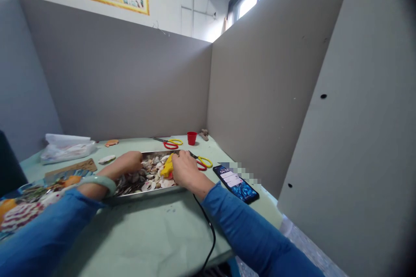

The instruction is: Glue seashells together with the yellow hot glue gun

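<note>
A shallow metal tray [143, 193] full of seashells [151, 171] lies on the table in front of me. My right hand [186, 171] is closed around a yellow glue gun [167, 166] with a red part below. Its front points over the right part of the shells, and my fingers hide the rest. Over the tray's left side, my left hand [131, 163] has its fingers curled down together near the shells; what they pinch, if anything, is hidden. A black cord [208, 220] runs from under my right wrist to the table's front edge.
Right of the tray lie red-and-yellow scissors [204, 163] and a phone [236, 184]; behind it, another pair of scissors [171, 143] and a red cup [192, 138]. At left are a plastic bag [66, 149], a cardboard piece [73, 169] and a shell [107, 159]. Grey partitions [136, 82] enclose the table.
</note>
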Available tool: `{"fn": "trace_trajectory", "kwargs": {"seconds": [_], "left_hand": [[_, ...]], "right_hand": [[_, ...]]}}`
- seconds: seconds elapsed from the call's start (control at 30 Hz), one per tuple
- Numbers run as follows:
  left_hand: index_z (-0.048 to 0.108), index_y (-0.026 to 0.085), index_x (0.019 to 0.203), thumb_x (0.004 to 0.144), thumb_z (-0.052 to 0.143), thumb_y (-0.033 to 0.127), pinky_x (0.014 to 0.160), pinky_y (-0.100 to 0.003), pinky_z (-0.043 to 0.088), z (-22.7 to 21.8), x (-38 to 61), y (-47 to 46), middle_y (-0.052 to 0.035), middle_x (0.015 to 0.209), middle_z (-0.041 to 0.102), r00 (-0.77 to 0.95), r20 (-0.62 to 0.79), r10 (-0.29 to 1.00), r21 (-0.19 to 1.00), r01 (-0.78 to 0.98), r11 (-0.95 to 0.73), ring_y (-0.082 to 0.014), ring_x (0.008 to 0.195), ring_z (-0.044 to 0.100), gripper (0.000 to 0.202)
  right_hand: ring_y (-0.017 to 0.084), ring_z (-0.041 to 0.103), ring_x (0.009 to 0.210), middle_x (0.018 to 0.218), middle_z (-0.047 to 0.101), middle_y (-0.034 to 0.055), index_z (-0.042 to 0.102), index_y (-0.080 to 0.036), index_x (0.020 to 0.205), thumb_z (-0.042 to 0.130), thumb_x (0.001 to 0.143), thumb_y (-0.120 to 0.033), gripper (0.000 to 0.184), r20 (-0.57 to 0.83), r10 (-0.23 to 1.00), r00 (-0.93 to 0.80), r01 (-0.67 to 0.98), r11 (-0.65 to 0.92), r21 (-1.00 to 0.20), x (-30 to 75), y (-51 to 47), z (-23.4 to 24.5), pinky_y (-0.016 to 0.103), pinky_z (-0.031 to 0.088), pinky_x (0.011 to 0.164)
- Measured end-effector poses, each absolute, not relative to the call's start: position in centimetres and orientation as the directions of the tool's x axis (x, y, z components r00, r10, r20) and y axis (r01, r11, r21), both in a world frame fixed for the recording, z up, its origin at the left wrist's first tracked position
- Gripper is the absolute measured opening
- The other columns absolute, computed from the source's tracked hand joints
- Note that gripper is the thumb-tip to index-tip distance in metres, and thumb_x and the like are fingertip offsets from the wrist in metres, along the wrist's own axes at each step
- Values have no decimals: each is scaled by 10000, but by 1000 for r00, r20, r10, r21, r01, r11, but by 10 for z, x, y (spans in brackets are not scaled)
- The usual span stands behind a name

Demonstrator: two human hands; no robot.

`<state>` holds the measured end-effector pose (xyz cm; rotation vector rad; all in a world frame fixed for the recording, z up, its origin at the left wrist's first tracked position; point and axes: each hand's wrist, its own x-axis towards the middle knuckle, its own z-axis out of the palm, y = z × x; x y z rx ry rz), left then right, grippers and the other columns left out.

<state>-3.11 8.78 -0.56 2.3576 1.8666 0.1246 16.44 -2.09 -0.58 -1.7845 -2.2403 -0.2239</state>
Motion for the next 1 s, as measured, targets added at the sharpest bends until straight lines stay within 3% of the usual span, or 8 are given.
{"fn": "trace_trajectory", "kwargs": {"seconds": [0.17, 0.37, 0.53, 0.63, 0.73, 0.83, 0.9, 1.0], "left_hand": [[662, 143, 848, 564, 527, 158, 451, -233, 437, 8, -27, 73, -81, 763, 690, 252, -146, 957, 188, 956, -223, -190, 528, 626, 315], [587, 167, 816, 658, 539, 244, 444, -202, 429, 9, -26, 57, -5, 557, 623, 277, -115, 954, 336, 915, -225, -158, 502, 608, 183], [556, 184, 823, 658, 551, 215, 478, -203, 444, -1, -30, 59, 31, 530, 607, 320, -78, 944, 437, 863, -256, -145, 497, 612, 167], [513, 176, 751, 644, 566, 201, 494, -222, 471, -4, -30, 59, 27, 553, 605, 323, -86, 942, 534, 814, -230, -153, 525, 622, 122], [486, 171, 766, 644, 591, 203, 553, -248, 514, -2, -26, 52, 17, 607, 613, 307, -94, 947, 690, 706, -160, -170, 622, 650, 164], [498, 161, 812, 699, 583, 239, 612, -255, 533, 5, -21, 43, -13, 697, 648, 343, -109, 933, 788, 602, -129, -176, 734, 666, 162], [534, 141, 856, 748, 551, 266, 605, -253, 533, 8, -21, 39, -37, 738, 665, 348, -124, 929, 781, 612, -125, -171, 728, 664, 166], [592, 108, 917, 784, 517, 262, 588, -232, 525, 8, -26, 40, -83, 837, 686, 281, -98, 955, 726, 677, -125, -160, 721, 658, 216]], "right_hand": [[292, 584, 955, 1123, 533, 170, 522, -136, 1117, 680, 700, -231, 456, 238, 962, -133, 986, 153, -67, 161, -26, -2, 449, 429, 807], [298, 587, 964, 1104, 540, 171, 521, -134, 1090, 690, 702, -316, 460, 259, 961, -93, 990, 118, -82, 161, -28, -3, 493, 394, 855], [275, 599, 905, 1142, 500, 168, 527, -139, 1080, 674, 685, -308, 454, 276, 949, -152, 973, 193, -127, 169, -20, -10, 386, 475, 729], [234, 593, 897, 1133, 510, 133, 518, -161, 1107, 609, 731, -272, 402, 431, 892, -138, 926, 270, -263, 175, -14, -7, 354, 475, 754], [186, 567, 947, 1090, 547, 70, 528, -206, 1106, 583, 772, -337, 364, 620, 785, -1, 708, 438, -554, 176, -10, -2, 306, 464, 805], [117, 553, 594, 776, 582, 26, 552, -176, 959, 466, 822, -560, 417, 303, 951, 62, 282, 275, -919, 173, -10, -2, 243, 463, 529], [74, 432, 414, 590, 504, -19, 546, -161, 856, 433, 806, -631, 486, 45, 996, -77, 55, 50, -997, 172, -13, -4, 210, 371, 392], [45, 368, 376, 564, 468, -58, 535, -178, 831, 602, 735, -548, 387, 70, 985, -157, -123, 51, -991, 175, -16, -4, 181, 301, 349]]}}
